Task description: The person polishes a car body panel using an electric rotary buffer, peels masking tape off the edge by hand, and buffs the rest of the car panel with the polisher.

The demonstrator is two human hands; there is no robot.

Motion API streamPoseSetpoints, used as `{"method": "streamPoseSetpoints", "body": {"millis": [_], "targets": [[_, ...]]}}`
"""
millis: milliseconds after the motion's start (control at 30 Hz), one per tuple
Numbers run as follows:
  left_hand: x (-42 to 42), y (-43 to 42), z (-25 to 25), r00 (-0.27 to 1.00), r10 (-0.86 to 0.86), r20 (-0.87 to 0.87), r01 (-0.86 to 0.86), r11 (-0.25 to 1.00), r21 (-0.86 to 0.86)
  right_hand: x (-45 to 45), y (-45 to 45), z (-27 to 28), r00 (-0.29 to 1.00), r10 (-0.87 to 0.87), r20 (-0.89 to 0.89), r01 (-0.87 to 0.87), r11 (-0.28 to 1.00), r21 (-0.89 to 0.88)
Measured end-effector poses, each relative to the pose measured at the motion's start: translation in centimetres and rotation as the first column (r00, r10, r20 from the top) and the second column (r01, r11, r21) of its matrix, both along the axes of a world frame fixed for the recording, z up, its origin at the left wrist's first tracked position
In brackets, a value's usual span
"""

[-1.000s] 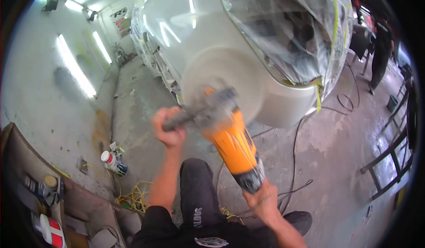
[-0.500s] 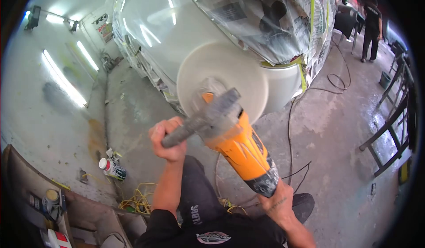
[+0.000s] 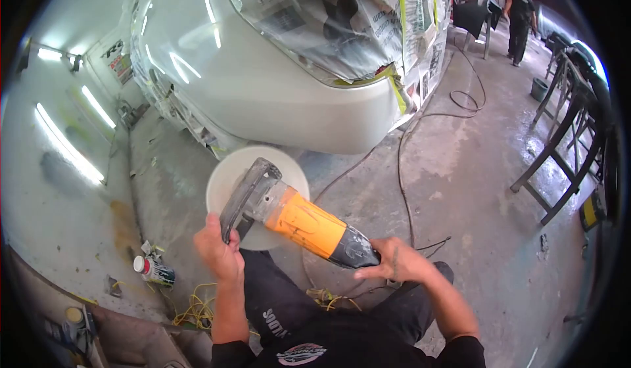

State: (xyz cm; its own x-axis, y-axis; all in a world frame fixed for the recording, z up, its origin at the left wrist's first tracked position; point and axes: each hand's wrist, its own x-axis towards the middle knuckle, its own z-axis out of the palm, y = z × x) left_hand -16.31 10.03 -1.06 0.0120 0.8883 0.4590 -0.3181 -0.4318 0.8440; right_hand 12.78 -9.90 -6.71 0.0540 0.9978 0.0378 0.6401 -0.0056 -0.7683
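Observation:
An orange and black power polisher (image 3: 305, 223) with a round white pad (image 3: 220, 183) lies across the view in front of my knees. Its pad is apart from the car. My left hand (image 3: 220, 248) is closed on the dark handle at the polisher's head. Around the black rear end of the body, my right hand (image 3: 394, 260) is closed, thumb below. Beyond the tool is the pale, glossy car panel (image 3: 282, 98). Taped plastic and printed paper (image 3: 328, 26) cover the part above it.
Cables (image 3: 402, 171) run over the concrete floor. Metal stands (image 3: 559, 151) are on the right, and a person (image 3: 519, 23) stands at the back right. A white tub (image 3: 156, 271) and yellow cord (image 3: 194, 309) lie at left, beside shelving (image 3: 131, 332).
The polisher has come away from the car panel, down and to the left, with both hands still on it. It now lies more level. The view has shifted, and the distant person now faces away.

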Motion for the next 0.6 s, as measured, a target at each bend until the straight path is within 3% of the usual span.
{"method": "streamPoseSetpoints", "body": {"millis": [33, 67, 100, 167, 267, 367, 500, 600], "targets": [[0.2, 0.3, -0.7, 0.999, 0.031, 0.009, -0.03, 0.993, -0.116, 1.2, 0.1, 1.1, 0.996, 0.091, -0.002, -0.09, 0.985, -0.148], [0.5, 0.4, -1.2, 1.0, 0.009, -0.001, -0.009, 0.982, -0.187, 3.0, 0.4, 1.3, 0.997, 0.068, 0.024, -0.067, 0.997, -0.029], [1.2, 0.5, -1.8, 1.0, 0.0, 0.006, 0.001, 0.982, -0.188, 4.4, 1.5, 2.6, 0.99, -0.136, 0.027, 0.127, 0.965, 0.231], [2.4, 0.6, -3.4, 0.999, 0.03, -0.016, -0.033, 0.952, -0.305, 7.5, 4.7, 6.0, 0.878, -0.472, -0.079, 0.414, 0.668, 0.618], [3.5, 0.3, -6.1, 0.998, -0.026, -0.05, 0.008, 0.945, -0.326, 10.1, 10.1, 12.9, 0.78, -0.612, -0.134, 0.426, 0.362, 0.829], [4.1, 0.4, -7.6, 0.998, -0.05, -0.05, 0.03, 0.938, -0.345, 12.8, 13.4, 14.1, 0.699, -0.714, -0.026, 0.438, 0.4, 0.806], [3.9, 0.4, -8.7, 0.989, -0.136, -0.057, 0.103, 0.915, -0.39, 12.0, 13.3, 15.3, 0.734, -0.67, -0.113, 0.561, 0.504, 0.657], [4.5, 0.1, -9.0, 0.991, -0.119, -0.067, 0.081, 0.907, -0.414, 12.7, 13.7, 14.9, 0.756, -0.645, -0.107, 0.512, 0.483, 0.71]]}}
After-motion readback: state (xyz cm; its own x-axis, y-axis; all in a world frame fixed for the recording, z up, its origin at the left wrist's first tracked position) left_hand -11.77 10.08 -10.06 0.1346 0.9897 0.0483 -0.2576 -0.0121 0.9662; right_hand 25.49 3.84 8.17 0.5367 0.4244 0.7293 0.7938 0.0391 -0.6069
